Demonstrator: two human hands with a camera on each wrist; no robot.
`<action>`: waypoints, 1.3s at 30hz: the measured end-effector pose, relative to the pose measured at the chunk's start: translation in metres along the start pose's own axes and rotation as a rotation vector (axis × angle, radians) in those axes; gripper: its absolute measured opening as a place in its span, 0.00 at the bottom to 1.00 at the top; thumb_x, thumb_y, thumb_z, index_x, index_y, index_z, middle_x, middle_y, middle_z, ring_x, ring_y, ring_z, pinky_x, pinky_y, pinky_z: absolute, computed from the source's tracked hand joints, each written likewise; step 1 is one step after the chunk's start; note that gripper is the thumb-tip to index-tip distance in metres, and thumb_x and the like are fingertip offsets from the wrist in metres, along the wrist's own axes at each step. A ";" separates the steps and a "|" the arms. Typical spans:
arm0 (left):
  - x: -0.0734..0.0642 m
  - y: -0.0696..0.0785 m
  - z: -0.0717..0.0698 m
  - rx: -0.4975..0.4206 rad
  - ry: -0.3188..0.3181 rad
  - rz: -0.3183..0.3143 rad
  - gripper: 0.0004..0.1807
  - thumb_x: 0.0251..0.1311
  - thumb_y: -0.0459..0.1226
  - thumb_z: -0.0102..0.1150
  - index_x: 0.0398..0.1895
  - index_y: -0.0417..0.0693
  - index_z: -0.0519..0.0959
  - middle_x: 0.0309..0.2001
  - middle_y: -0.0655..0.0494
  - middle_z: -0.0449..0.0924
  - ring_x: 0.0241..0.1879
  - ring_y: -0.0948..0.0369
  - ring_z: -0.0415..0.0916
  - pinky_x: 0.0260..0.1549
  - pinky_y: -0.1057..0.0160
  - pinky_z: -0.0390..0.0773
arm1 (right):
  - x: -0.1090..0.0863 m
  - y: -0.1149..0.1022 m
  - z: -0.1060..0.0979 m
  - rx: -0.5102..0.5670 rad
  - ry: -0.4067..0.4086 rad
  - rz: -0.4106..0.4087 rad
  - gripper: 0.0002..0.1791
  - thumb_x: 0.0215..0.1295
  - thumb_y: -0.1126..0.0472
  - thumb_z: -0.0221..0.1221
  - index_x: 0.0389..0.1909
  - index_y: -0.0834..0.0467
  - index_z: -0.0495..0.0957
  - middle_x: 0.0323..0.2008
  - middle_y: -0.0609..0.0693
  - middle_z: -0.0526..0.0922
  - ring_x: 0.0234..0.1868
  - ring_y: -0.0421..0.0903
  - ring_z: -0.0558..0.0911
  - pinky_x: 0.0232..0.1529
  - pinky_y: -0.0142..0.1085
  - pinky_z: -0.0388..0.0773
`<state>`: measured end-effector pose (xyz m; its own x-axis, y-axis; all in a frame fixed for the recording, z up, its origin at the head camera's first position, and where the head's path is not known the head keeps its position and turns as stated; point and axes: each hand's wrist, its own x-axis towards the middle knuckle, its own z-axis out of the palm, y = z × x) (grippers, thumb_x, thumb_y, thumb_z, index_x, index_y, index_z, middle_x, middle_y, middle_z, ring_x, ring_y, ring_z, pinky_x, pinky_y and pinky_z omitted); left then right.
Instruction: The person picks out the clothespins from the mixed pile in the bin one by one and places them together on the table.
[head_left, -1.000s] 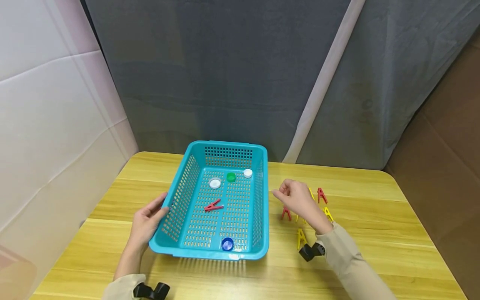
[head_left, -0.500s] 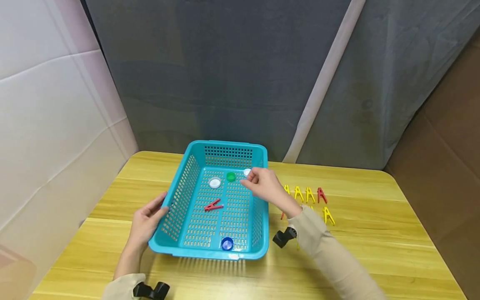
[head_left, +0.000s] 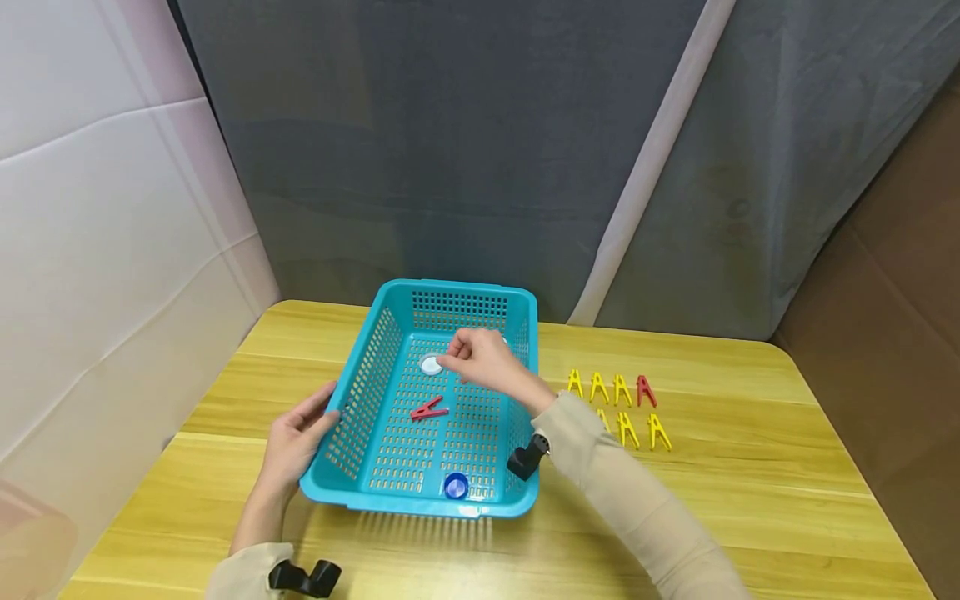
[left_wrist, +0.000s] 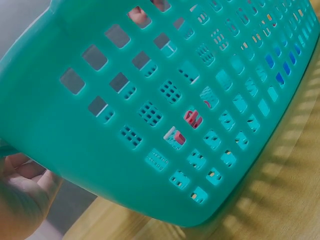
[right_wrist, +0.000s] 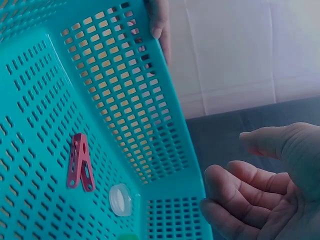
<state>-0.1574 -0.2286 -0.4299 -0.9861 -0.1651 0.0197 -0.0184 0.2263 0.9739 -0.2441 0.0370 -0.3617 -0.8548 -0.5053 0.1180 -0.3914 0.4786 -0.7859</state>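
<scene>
My left hand (head_left: 292, 442) grips the left rim of a turquoise plastic basket (head_left: 397, 506), thumb on the rim. Above the basket's far half hovers my right hand (head_left: 486, 362), its fingers loosely bent. In the right wrist view a gap shows between thumb and fingers, with nothing held. On the basket floor lie a red clothespin (head_left: 422, 412), a white bottle cap (head_left: 431, 364) just below the right fingertips, and a blue cap (head_left: 456, 486) near the front. The right hand hides most of a green cap (right_wrist: 128, 237), of which an edge shows in the right wrist view.
Several yellow clothespins (head_left: 625, 422) and a red clothespin (head_left: 643, 390) stand in rows on the wooden table (head_left: 735, 467) right of the basket. My right sleeve (head_left: 615, 475) covers part of that area. A grey curtain (head_left: 450, 167) hangs behind the table.
My right hand has moved left, from beside the clothespins on the table to over the basket, passing the right-hand white cap. My left hand and the basket have stayed in place.
</scene>
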 end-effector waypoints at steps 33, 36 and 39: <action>-0.001 -0.001 0.000 -0.048 0.014 0.042 0.24 0.62 0.28 0.54 0.61 0.30 0.67 0.37 0.85 0.73 0.39 0.81 0.72 0.36 0.79 0.75 | 0.038 0.029 0.047 -0.085 -0.277 0.325 0.24 0.48 0.68 0.70 0.49 0.62 0.78 0.46 0.54 0.81 0.48 0.47 0.77 0.47 0.33 0.75; -0.001 -0.001 -0.001 -0.047 0.014 0.034 0.24 0.63 0.28 0.54 0.62 0.31 0.67 0.38 0.85 0.73 0.40 0.82 0.72 0.37 0.79 0.75 | 0.039 0.032 0.051 -0.083 -0.273 0.336 0.22 0.46 0.70 0.70 0.46 0.63 0.79 0.42 0.53 0.81 0.45 0.47 0.78 0.46 0.31 0.75; 0.000 -0.001 -0.001 -0.046 0.017 0.034 0.24 0.62 0.28 0.54 0.62 0.31 0.67 0.38 0.85 0.73 0.39 0.82 0.72 0.37 0.79 0.75 | 0.039 0.033 0.053 -0.099 -0.269 0.340 0.21 0.44 0.73 0.70 0.44 0.63 0.80 0.41 0.53 0.81 0.42 0.45 0.77 0.45 0.30 0.75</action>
<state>-0.1568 -0.2300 -0.4310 -0.9831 -0.1740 0.0561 0.0228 0.1881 0.9819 -0.2727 -0.0051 -0.4154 -0.8270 -0.4693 -0.3096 -0.1451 0.7101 -0.6889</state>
